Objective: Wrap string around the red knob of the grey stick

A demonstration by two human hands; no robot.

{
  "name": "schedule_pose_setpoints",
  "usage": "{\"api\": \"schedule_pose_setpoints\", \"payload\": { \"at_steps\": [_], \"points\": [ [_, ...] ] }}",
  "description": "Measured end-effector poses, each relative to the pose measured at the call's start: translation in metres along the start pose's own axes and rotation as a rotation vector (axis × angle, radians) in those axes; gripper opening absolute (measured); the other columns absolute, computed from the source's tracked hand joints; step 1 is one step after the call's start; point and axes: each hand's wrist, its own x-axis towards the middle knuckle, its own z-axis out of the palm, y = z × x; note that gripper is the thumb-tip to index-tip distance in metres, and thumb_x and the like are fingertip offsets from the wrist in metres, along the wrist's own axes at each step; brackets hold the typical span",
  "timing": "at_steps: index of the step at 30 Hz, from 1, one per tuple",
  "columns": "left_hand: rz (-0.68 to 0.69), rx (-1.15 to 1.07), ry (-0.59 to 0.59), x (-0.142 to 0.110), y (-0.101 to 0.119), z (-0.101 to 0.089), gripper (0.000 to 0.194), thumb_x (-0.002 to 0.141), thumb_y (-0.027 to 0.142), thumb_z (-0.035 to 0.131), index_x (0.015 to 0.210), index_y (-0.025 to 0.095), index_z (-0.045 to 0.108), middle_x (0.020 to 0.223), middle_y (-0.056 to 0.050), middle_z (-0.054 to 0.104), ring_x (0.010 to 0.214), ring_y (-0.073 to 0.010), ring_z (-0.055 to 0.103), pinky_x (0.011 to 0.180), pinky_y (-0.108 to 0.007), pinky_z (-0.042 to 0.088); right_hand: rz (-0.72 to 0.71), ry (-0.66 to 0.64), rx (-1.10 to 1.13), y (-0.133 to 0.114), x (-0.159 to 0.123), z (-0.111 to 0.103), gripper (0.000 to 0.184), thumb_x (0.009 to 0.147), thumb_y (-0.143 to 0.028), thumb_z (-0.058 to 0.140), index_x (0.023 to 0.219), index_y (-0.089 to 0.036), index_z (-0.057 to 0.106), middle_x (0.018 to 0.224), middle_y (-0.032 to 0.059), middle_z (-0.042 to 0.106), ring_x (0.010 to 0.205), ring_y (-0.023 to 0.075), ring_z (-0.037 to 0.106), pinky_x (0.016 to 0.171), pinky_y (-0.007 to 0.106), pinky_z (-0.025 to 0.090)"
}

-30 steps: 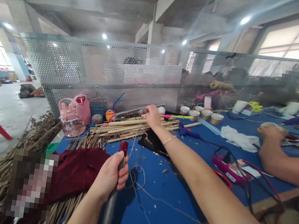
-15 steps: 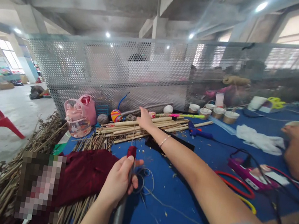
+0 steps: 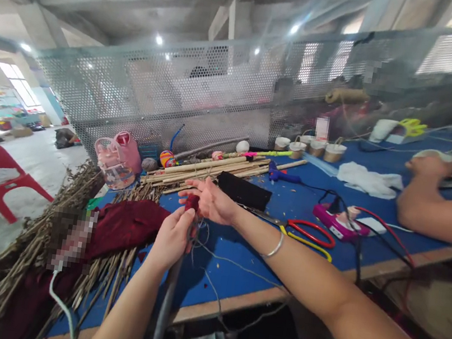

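My left hand (image 3: 176, 235) is closed around the upper end of a grey rod (image 3: 164, 313), which slants down to the lower edge of the view. Dark red fabric (image 3: 192, 203) wraps the rod's tip, just above my left thumb. Beside that tip is my right hand (image 3: 217, 202), its fingers stretched out and apart. A thin grey cord (image 3: 237, 264) hangs in loops below my hands and trails over the table edge; whether my right fingers touch it is unclear. Left of the rod lies a maroon cloth (image 3: 130, 229) on thin dry stalks (image 3: 110, 274).
Scissors (image 3: 311, 236) and a black strip (image 3: 244, 190) lie beyond my right forearm. Pale sticks (image 3: 226, 168), a blue glue gun (image 3: 282, 174), a purple power strip (image 3: 334, 222) and cups (image 3: 334, 153) stand farther back, before a perforated screen (image 3: 156, 97). A co-worker's arm (image 3: 437, 206) rests at right.
My right hand has come back from the pale sticks to the wrapped rod tip. The view has shifted, bringing the scissors and table edge into fuller sight. My left hand keeps its hold.
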Motion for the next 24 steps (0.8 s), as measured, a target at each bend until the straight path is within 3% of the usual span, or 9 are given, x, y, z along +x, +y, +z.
{"api": "schedule_pose_setpoints", "payload": {
  "at_steps": [3,6,8,11,14,16,19,22,24],
  "points": [
    [0.03,0.01,0.071,-0.003,-0.001,0.004,0.029,0.084,0.048,0.047,0.08,0.019,0.05,0.054,0.008,0.043,0.032,-0.0064,0.036,0.032,-0.019,0.029,0.152,-0.213,-0.051,-0.004,-0.01,-0.004,0.07,0.069,-0.069,0.06,0.118,-0.022,0.043,0.105,0.0078,0.06,0.079,0.0157,0.062,0.06,0.027,0.051],
    [0.086,0.042,0.108,-0.002,0.01,0.008,0.029,0.084,0.046,0.049,0.079,0.019,0.053,0.051,0.007,0.042,0.035,-0.0072,0.037,0.033,-0.019,0.029,0.312,-0.393,-0.242,-0.011,-0.021,-0.005,0.073,0.063,-0.039,0.08,0.122,-0.022,0.041,0.099,0.0051,0.062,0.071,0.0124,0.062,0.054,0.02,0.047],
    [0.114,0.066,0.151,0.002,0.022,0.012,0.027,0.084,0.044,0.049,0.078,0.019,0.053,0.049,0.007,0.041,0.035,-0.0073,0.036,0.034,-0.019,0.028,0.325,-0.408,-0.352,-0.017,-0.025,-0.007,0.071,0.064,-0.022,0.079,0.124,-0.023,0.04,0.097,0.0034,0.062,0.061,0.0075,0.057,0.046,0.015,0.04],
    [0.133,0.079,0.188,0.013,0.034,0.021,0.024,0.084,0.041,0.048,0.074,0.019,0.052,0.047,0.008,0.039,0.035,-0.0073,0.036,0.034,-0.019,0.028,0.213,-0.368,-0.415,-0.023,-0.027,-0.016,0.067,0.065,-0.012,0.071,0.125,-0.022,0.042,0.093,0.0012,0.062,0.058,0.0054,0.052,0.045,0.014,0.035],
    [0.131,0.064,0.185,0.023,0.033,0.031,0.025,0.084,0.042,0.048,0.076,0.019,0.053,0.048,0.008,0.037,0.034,-0.0076,0.034,0.035,-0.02,0.03,0.057,-0.227,-0.287,-0.024,-0.028,-0.024,0.069,0.06,-0.01,0.07,0.123,-0.021,0.045,0.103,0.0018,0.06,0.087,0.0109,0.057,0.067,0.019,0.045],
    [0.126,0.052,0.182,0.025,0.028,0.036,0.026,0.083,0.044,0.048,0.079,0.019,0.054,0.048,0.009,0.035,0.034,-0.0075,0.033,0.035,-0.02,0.03,-0.03,-0.058,-0.134,-0.023,-0.031,-0.022,0.063,0.065,-0.02,0.07,0.122,-0.024,0.044,0.113,0.0019,0.057,0.099,0.0122,0.055,0.078,0.022,0.045],
    [0.144,0.057,0.194,0.021,0.019,0.038,0.026,0.082,0.043,0.052,0.082,0.018,0.057,0.049,0.008,0.04,0.036,-0.007,0.034,0.037,-0.019,0.03,-0.066,0.052,-0.048,-0.019,-0.035,-0.007,0.054,0.071,-0.036,0.072,0.117,-0.027,0.045,0.105,0.0001,0.057,0.086,0.0113,0.057,0.072,0.024,0.048],
    [0.203,0.036,0.29,0.017,0.013,0.035,0.027,0.078,0.041,0.058,0.089,0.017,0.056,0.056,0.006,0.05,0.041,-0.0073,0.041,0.042,-0.019,0.033,-0.034,0.054,-0.138,-0.015,-0.038,0.012,0.056,0.062,-0.038,0.08,0.106,-0.023,0.049,0.092,-0.0009,0.057,0.078,0.0111,0.058,0.066,0.023,0.05],
    [0.228,0.003,0.376,0.016,0.01,0.031,0.031,0.074,0.041,0.063,0.092,0.018,0.052,0.06,0.006,0.053,0.045,-0.0077,0.045,0.044,-0.019,0.034,-0.009,0.128,-0.192,-0.016,-0.04,0.02,0.061,0.058,-0.037,0.083,0.106,-0.021,0.048,0.089,-0.0011,0.056,0.077,0.0109,0.058,0.062,0.022,0.05]
  ]
}}
